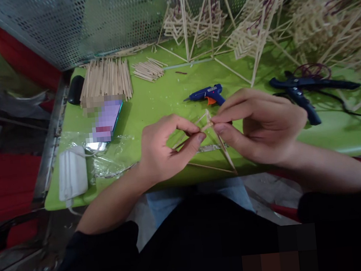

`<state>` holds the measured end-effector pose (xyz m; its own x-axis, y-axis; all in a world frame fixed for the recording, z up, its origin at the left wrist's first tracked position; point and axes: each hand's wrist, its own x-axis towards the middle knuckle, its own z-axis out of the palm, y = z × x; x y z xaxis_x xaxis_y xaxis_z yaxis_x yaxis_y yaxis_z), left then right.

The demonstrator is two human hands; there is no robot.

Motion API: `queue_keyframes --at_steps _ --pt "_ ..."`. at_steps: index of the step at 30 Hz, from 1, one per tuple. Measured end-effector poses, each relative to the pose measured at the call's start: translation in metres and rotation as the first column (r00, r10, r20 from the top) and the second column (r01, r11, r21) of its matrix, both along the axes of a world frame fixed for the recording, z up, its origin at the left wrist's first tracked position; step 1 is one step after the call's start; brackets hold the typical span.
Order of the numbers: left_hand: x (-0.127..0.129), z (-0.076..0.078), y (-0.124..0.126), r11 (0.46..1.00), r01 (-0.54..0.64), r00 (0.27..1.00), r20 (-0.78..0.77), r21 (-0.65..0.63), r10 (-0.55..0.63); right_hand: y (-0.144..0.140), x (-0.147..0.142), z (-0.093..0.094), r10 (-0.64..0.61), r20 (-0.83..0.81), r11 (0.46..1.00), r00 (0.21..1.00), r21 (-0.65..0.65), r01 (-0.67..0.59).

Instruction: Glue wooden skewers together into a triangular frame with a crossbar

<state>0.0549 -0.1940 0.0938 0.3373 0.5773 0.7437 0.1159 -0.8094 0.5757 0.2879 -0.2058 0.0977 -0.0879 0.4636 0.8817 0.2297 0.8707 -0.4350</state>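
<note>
Both my hands meet over the front of the green table, pinching a frame of thin wooden sticks [226,151] near its top joint. My left hand [165,147] holds it between thumb and forefinger from the left. From the right, my right hand [258,126] grips the same joint with thumb and fingertips. The frame's legs spread downward toward the table edge, and part of it is hidden by my left hand. Just behind my hands lies a blue glue gun [207,94] with an orange trigger, its nozzle pointing left.
A pile of wooden sticks [105,81] and a smaller stick pile [149,69] lie at the back left. Nearer are a phone [109,120] and a white power bank [72,172]. Black-handled cutters [299,91] lie right. Finished stick structures [253,28] stand along the perforated panel [95,25].
</note>
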Motion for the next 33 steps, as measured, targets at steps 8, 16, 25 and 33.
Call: queue_keyframes --at_steps 8,16,25,33 --pt "-0.0011 -0.0007 -0.0025 0.999 -0.031 0.999 -0.031 -0.033 0.03 0.0046 -0.0055 -0.0073 -0.011 -0.072 0.997 0.997 0.071 0.017" --pt "-0.0011 -0.0019 -0.0012 0.999 0.018 1.0 -0.003 -0.045 -0.018 0.0052 -0.0001 -0.0095 -0.051 -0.037 0.994 0.998 0.091 0.054" --pt "0.0 -0.004 0.0013 1.0 0.018 1.0 -0.018 -0.026 -0.018 0.0009 0.0036 -0.007 -0.088 0.027 0.995 0.996 0.06 0.086" --pt "-0.0007 -0.0057 0.0017 0.999 0.016 1.0 -0.018 -0.032 -0.017 -0.0002 -0.0017 -0.0083 -0.08 0.001 0.996 0.997 0.024 0.08"
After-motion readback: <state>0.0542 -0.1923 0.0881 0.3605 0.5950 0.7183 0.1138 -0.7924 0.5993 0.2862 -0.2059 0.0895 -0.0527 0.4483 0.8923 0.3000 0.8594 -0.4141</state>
